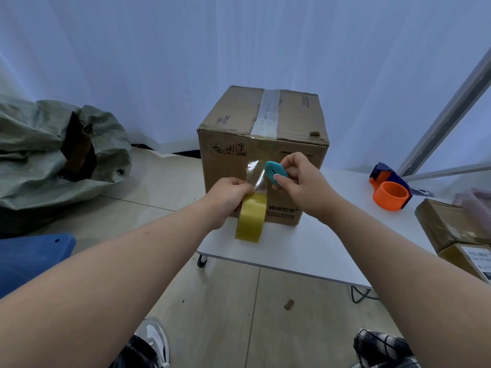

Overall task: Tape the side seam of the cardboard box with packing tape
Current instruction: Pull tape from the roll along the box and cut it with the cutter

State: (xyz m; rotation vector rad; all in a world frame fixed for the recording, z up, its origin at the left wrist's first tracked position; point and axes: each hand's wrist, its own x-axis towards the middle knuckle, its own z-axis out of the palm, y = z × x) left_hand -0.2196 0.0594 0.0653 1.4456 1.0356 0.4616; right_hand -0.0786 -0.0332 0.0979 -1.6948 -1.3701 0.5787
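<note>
- The cardboard box (261, 160) stands upright on the near left corner of the white table (313, 251), its front face towards the person and its taped top seam running away from the camera.
- The left hand (228, 199) is closed around a yellowish roll of packing tape (251, 219), held on edge just in front of the box's lower face.
- A clear tape strip (256, 171) rises from the roll, its long axis roughly vertical, and appears stuck to the front face below the top edge.
- The right hand (297, 179) pinches a teal cutter (275, 172) at the strip's right edge.
- The step in hand looks like severing the strip; next the cutter needs to cross the taut tape, then the loose end wants pressing flat.
- An orange tape dispenser (390, 192) sits unused at the right.
</note>
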